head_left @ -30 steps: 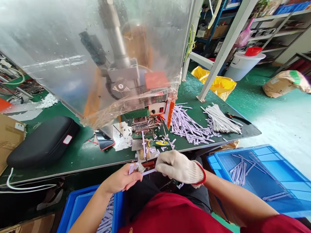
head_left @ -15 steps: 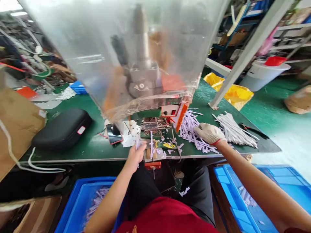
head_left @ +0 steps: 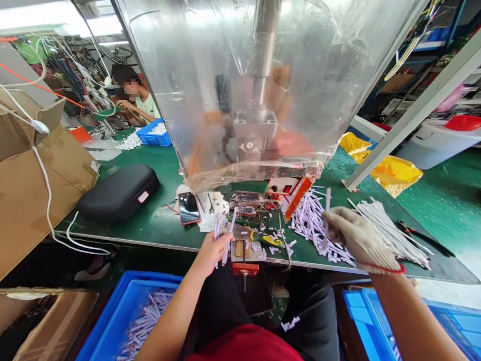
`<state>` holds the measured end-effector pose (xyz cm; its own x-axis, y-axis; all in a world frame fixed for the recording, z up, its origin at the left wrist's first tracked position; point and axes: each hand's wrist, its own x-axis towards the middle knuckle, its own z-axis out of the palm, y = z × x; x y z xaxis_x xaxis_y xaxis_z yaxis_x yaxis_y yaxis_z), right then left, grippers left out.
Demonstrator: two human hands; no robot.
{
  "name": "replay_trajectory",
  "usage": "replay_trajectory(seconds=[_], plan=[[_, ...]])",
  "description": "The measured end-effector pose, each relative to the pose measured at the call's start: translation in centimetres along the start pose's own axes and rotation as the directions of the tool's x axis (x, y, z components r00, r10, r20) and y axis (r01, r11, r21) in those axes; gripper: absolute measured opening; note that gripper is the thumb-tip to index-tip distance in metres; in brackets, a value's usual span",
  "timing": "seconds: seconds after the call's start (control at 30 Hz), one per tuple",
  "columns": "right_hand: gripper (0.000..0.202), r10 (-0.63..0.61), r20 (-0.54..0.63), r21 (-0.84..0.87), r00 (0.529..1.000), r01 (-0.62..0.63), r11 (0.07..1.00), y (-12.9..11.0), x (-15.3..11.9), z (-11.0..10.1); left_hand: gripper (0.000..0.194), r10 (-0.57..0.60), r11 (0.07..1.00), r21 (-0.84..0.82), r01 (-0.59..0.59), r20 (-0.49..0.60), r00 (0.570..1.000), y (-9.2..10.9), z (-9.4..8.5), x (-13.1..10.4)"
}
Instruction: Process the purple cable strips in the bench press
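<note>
My bare left hand (head_left: 213,249) is closed on a few thin lilac plastic strips (head_left: 227,249) at the table's front edge, just before the small metal press fixture (head_left: 246,203). On my right hand (head_left: 351,233) is a white knit glove with a red cuff. It pinches one lilac strip (head_left: 328,200), held upright over the pile of lilac strips (head_left: 306,215). Right of the glove lies a bundle of long white strips (head_left: 391,225). Between my hands a yellow-green handled tool (head_left: 268,239) rests among scraps; its exact kind is unclear.
A clear plastic guard (head_left: 210,100) hangs before the press. A phone (head_left: 189,207) and black case (head_left: 119,193) lie left; pliers (head_left: 424,238) lie right. Blue bins (head_left: 130,281) stand below the table. A co-worker (head_left: 139,100) sits at the far left.
My right hand has lifted a lilac strip from the pile. The strip that lay at the fixture is now in my left hand. The camera view has turned left.
</note>
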<state>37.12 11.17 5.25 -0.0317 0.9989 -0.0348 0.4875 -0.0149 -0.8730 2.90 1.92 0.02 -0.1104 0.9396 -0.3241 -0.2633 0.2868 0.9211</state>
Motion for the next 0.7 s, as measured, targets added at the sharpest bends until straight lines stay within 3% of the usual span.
replay_trajectory(seconds=[0.07, 0.13, 0.23, 0.33, 0.5, 0.7], plan=[[0.035, 0.058, 0.275, 0.257, 0.96, -0.131, 0.957, -1.6, -2.8, 3.1, 0.042, 0.007, 1.0, 0.014, -0.007, -0.04, 0.999, -0.1, -0.8, -0.8], [0.037, 0.045, 0.443, 0.366, 0.895, -0.226, 0.903, -3.0, -4.5, 7.0, 0.043, 0.007, 1.0, 0.014, -0.006, -0.068, 0.998, -0.4, -1.3, -1.4], [0.039, 0.034, 0.479, 0.434, 0.877, -0.27, 0.859, -4.4, -4.7, 12.7, 0.044, -0.003, 1.0, -0.013, 0.002, -0.106, 0.994, -1.1, -1.8, -1.8], [0.037, 0.089, 0.435, 0.45, 0.896, -0.302, 0.84, -4.6, -3.4, 16.5, 0.044, -0.023, 0.999, -0.039, 0.017, -0.151, 0.988, -1.8, -2.4, -2.1], [0.032, 0.132, 0.376, 0.483, 0.917, -0.316, 0.816, -3.8, -2.1, 19.1, 0.042, -0.031, 0.994, -0.105, 0.015, -0.153, 0.988, -2.6, -3.6, -2.5], [0.03, 0.155, 0.401, 0.516, 0.903, -0.362, 0.776, -3.6, -1.6, 19.8, 0.039, -0.016, 0.991, -0.131, -0.004, -0.146, 0.989, -2.5, -4.1, -2.9]])
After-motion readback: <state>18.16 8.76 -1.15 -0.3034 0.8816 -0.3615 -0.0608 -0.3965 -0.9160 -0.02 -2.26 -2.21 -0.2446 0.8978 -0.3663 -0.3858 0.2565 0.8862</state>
